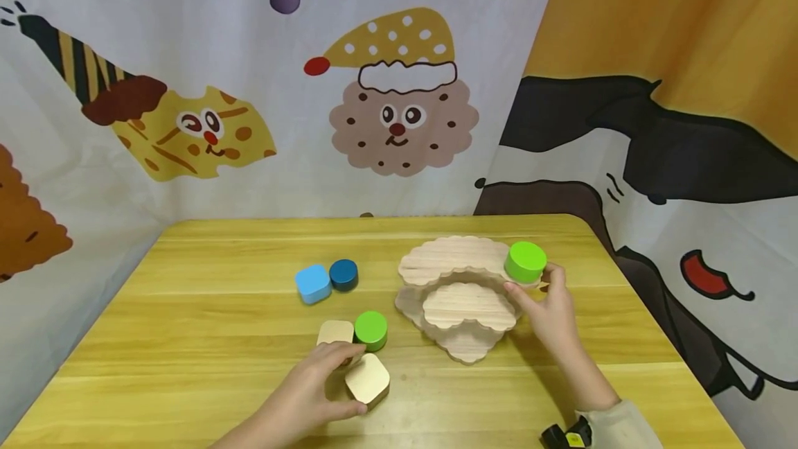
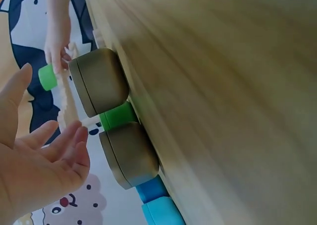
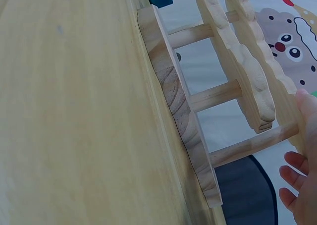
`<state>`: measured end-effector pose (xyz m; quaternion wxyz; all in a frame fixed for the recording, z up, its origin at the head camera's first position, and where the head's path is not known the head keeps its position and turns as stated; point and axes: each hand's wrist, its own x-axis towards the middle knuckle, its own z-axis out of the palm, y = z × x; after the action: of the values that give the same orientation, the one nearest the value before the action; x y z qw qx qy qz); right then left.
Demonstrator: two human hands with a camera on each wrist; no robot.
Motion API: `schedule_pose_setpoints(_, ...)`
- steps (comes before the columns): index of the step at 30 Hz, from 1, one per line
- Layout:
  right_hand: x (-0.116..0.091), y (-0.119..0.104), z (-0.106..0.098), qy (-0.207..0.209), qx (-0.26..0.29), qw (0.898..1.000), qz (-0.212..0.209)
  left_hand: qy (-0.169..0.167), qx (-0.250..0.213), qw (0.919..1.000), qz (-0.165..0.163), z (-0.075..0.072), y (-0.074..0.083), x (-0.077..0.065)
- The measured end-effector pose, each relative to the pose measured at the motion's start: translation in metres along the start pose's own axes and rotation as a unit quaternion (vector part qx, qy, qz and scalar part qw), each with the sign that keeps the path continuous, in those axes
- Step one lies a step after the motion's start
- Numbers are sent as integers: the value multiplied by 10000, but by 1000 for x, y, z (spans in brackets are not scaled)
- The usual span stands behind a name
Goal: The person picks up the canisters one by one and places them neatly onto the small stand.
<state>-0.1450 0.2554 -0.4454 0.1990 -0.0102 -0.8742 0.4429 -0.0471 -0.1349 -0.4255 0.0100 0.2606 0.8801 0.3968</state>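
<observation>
Left hand: fingers relaxed and parted about the near tan block, grasping nothing; the left wrist view shows a gap.
Right hand: fingers grasping the right end of the wooden stand's top tier.
Wooden stand: upright on the surface, right of the loose blocks; scalloped tiers joined by round posts.
Upper green cylinder: on the top tier's right end, just beside the right fingers.
Lower green cylinder: on the surface, between the near tan block and the stand's left side.
Obstruction: left fingers partly cover the rear tan block in the head view.
Blue pieces: light blue block beside dark blue cylinder, farther back.
Backdrop: printed cloth behind the surface.
</observation>
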Motion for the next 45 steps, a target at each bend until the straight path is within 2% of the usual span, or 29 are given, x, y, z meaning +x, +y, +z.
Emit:
schedule_pose_setpoints(9, 0, 0, -1, 9, 65, 10000, 4, -12, 479, 9988, 25, 3, -3, -3)
schedule_pose_setpoints(14, 0, 1, -1, 11, 64, 10000, -19, -109, 568, 9983, -80, 7, -5, -2)
schedule_pose_setpoints(29, 0, 1, -1, -31, 2, 10000, -40, -816, 257, 9940, -683, 16, -10, 5)
schedule_pose_setpoints(34, 0, 1, -1, -24, -9, 10000, -53, -1003, 250, 9915, -793, 18, -11, 7)
schedule_pose_setpoints(39, -1, 1, 0, -13, -4, 10000, -73, -1081, 277, 9911, -732, 18, -12, 8)
schedule_pose_setpoints(45, 0, 2, 0, 6, 11, 9999, -103, -878, 345, 9950, -340, 18, -12, 6)
